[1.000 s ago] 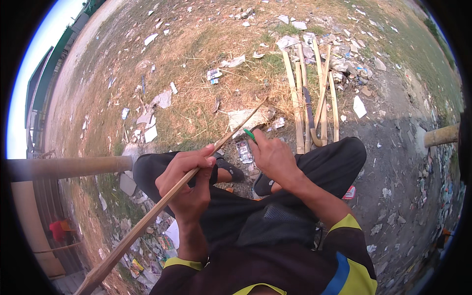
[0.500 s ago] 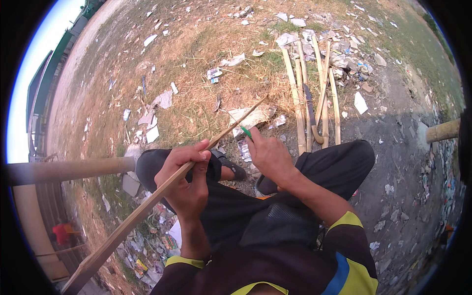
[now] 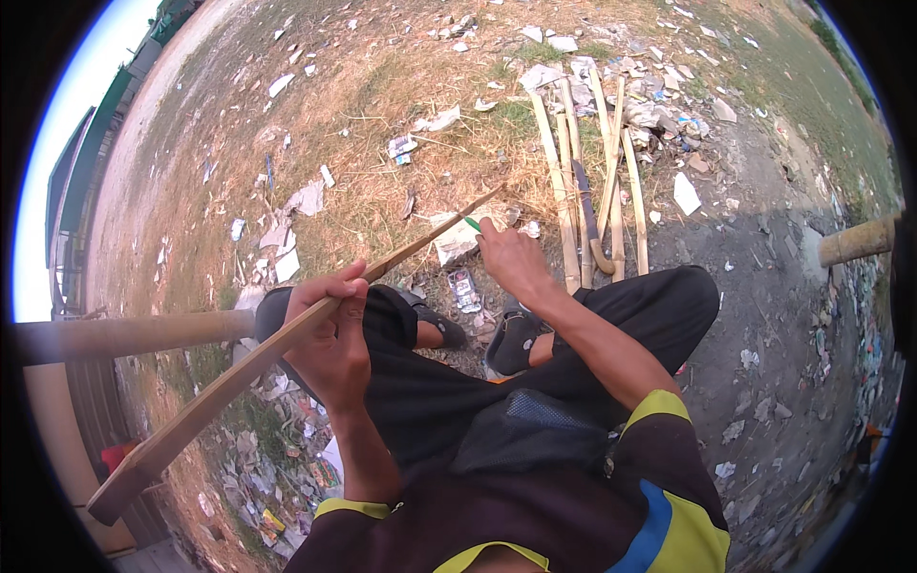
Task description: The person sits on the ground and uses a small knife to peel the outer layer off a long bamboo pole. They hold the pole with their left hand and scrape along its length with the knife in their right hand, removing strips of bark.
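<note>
A long flat strip of split bamboo or wood [image 3: 224, 392] slants from the lower left up to a narrow far tip near the middle. My left hand [image 3: 330, 349] is closed round it at about mid-length, thumb on top. My right hand [image 3: 516, 263] is closed on a small green stick-like object [image 3: 472, 223], whose green end points at the strip near its tip. Most of that object is hidden by the fingers, so its kind is unclear. Whether it touches the strip cannot be made out.
Several bamboo strips [image 3: 556, 191] lie ahead to the right, with a dark-bladed machete [image 3: 585, 196] with a hooked handle on them. Thick poles stick in from the left [image 3: 134, 334] and right [image 3: 855, 243]. Paper scraps and litter cover the dry grass. My bent legs [image 3: 630, 315] are below.
The strip's broad near end has swung up and left into fuller view. Both hands have shifted slightly left and up, and my right hand is nearer the strip's tip.
</note>
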Demonstrator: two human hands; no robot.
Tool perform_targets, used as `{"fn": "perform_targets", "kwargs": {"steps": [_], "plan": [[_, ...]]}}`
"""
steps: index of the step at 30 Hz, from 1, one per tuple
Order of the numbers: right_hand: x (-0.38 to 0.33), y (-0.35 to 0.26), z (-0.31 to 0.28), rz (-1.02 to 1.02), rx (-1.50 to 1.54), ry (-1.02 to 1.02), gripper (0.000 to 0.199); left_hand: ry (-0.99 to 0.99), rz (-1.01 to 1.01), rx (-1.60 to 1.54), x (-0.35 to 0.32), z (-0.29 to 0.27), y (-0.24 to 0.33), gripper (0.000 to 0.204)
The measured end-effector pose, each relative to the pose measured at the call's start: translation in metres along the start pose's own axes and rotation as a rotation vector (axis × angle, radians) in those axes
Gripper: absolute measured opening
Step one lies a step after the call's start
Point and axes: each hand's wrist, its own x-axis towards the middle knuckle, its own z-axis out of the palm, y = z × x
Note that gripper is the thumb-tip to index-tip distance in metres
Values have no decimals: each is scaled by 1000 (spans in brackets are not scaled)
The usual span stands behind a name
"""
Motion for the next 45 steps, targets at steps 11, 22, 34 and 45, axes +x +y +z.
{"fn": "perform_targets", "kwargs": {"steps": [11,22,34,45], "plan": [[62,7,42,31,-208,-41,8,34,-72,-9,27,-22,-25,8],[22,24,10,266,682,-353,44,-151,140,58,26,1,26,10],[18,5,-21,76,-28,15,29,-140,143,49,56,28,43,5],[-46,-77,-105,-19,458,1,24,-134,103,77,29,11,22,13]]}}
